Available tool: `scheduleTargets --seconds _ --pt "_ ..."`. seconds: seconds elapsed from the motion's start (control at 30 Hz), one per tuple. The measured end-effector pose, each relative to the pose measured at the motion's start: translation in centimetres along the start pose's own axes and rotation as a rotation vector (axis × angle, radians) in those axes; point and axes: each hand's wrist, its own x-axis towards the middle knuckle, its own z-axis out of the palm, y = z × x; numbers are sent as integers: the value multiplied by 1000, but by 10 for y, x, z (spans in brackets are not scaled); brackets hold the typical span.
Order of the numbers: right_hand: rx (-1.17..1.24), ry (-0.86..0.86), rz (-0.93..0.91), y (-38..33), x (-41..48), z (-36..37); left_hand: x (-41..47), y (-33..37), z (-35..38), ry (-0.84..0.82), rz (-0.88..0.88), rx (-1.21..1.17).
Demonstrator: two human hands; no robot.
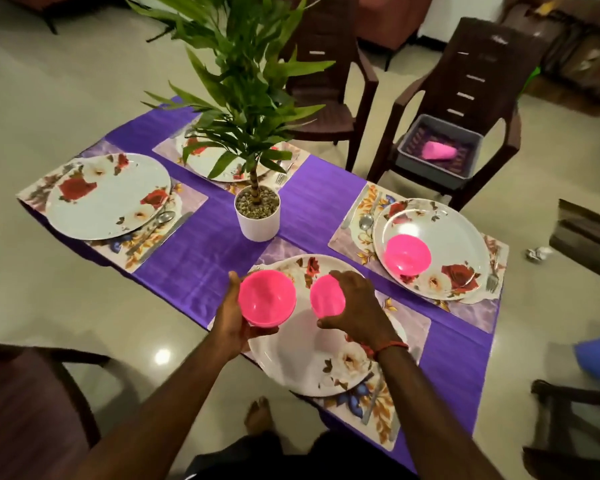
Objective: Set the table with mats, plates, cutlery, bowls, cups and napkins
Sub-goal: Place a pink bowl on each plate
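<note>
Head view shows the right-hand bowl (pixel 326 296), pink plastic, held tilted just above the near plate (pixel 305 362). The right hand (pixel 355 306) grips it from above, with fingers curled over the rim and thumb underneath. The step in hand looks to be setting this bowl on that plate. To do it well, the hand should level the bowl first, lower it until the base sits flat on the plate, and only then let the fingers go, since light plastic on a glossy plate will likely skate if dropped or nudged. Matching the set bowl (pixel 408 254), which sits left of centre on the right plate (pixel 444 237), would keep the places alike. The left hand (pixel 231 320) cups the left-hand bowl (pixel 266 299) from below and outside, mouth up, just off the near plate's left rim. Whether it is one bowl or several nested cannot be told. It should stay clear so the two bowls do not knock together. The near plate lies on a floral mat (pixel 409 327) at the table (pixel 201 258) edge, so a gentle touch avoids shifting it. The left plate (pixel 108 195) carries no bowl yet. The far plate (pixel 222 171) is half hidden by the potted plant (pixel 257 220), so reaching it will probably mean going around the leaves. No cups or napkins show on the table.
</note>
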Motion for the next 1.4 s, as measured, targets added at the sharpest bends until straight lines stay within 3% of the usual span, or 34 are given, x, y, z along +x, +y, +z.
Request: scheduleTargets --seconds 0.6,1.17,1.4 --pt "2 62 174 19 22 10 31 20 1 -84 -85 110" --pt "-63 52 170 37 27 -5 25 10 6 -69 -71 156" --pt "-102 127 112 27 20 -12 14 13 6 -88 -19 175"
